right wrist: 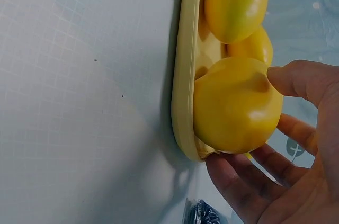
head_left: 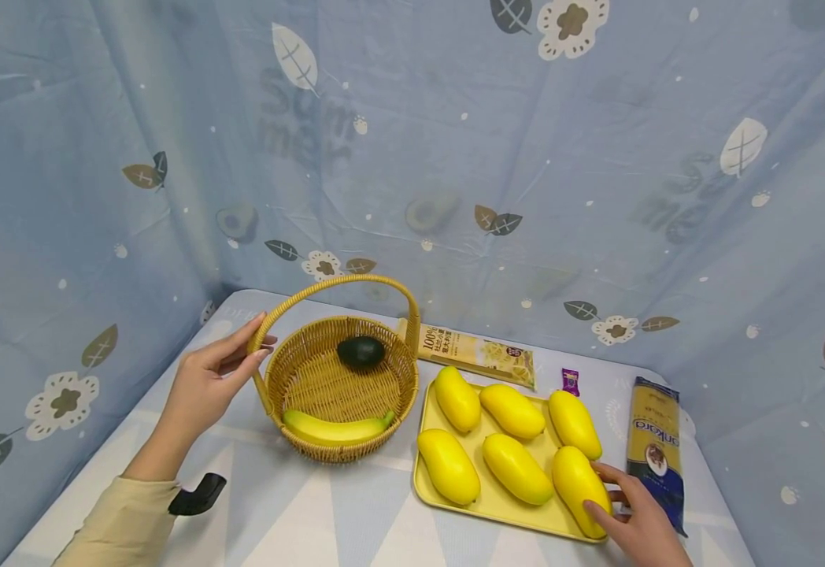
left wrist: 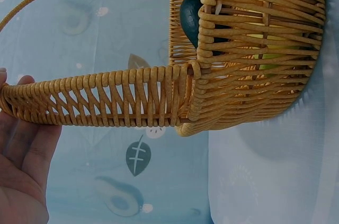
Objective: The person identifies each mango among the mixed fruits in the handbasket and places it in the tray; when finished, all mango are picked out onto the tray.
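Note:
My left hand (head_left: 203, 386) holds the left side of the handle of a round wicker basket (head_left: 274, 425), thumb and fingers on either side. The left wrist view shows the fingers behind the woven handle (left wrist: 106, 97). Inside the basket, a dark avocado (head_left: 360, 352) lies at the back and a banana (head_left: 338, 429) along the front. My right hand (head_left: 642, 516) grips the front right mango (head_left: 581, 488) on a yellow tray (head_left: 486, 516). In the right wrist view, the thumb presses one side of this mango (right wrist: 233, 107), with fingers curled around the other.
Several more mangoes (head_left: 515, 468) lie in rows on the tray. Behind it are a long noodle packet (head_left: 476, 354) and a small purple wrapped sweet (head_left: 571, 382). A blue and gold packet (head_left: 656, 449) lies right of the tray. Patterned blue curtains (head_left: 412, 157) enclose the table.

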`<state>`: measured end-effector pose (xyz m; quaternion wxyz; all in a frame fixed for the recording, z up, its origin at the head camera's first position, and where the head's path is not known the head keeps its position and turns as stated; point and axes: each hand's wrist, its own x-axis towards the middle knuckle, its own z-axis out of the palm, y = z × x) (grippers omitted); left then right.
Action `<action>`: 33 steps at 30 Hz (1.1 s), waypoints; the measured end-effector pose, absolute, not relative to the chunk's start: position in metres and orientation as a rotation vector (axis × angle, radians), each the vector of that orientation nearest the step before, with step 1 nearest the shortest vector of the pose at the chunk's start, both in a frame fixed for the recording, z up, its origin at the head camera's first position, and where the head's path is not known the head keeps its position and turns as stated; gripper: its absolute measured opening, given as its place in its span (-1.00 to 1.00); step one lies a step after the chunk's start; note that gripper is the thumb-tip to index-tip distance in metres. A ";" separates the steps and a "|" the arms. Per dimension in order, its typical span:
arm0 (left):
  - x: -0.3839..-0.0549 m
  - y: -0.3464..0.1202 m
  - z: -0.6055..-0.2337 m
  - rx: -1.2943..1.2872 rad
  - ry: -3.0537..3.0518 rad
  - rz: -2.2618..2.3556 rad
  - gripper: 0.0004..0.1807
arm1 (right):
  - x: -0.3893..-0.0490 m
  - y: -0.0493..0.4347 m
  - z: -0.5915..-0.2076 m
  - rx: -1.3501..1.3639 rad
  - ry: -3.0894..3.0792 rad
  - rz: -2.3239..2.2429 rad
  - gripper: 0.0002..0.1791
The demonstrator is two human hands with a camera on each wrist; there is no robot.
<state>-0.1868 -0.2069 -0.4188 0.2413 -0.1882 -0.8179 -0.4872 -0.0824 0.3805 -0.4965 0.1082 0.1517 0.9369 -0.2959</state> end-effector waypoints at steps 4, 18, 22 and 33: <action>-0.187 -0.207 -0.419 -0.517 -2.232 -1.342 -0.30 | -0.082 0.381 -0.495 0.454 2.762 -0.864 0.04; -0.186 -0.207 -0.418 -0.510 -2.237 -1.340 -0.28 | -0.081 0.387 -0.493 0.470 2.765 -0.853 0.00; -0.187 -0.207 -0.419 -0.517 -2.234 -1.346 -0.28 | -0.080 0.388 -0.491 0.481 2.767 -0.868 0.00; -0.186 -0.211 -0.420 -0.489 -2.271 -1.276 -0.31 | -0.090 0.377 -0.480 0.402 2.875 -0.778 -0.12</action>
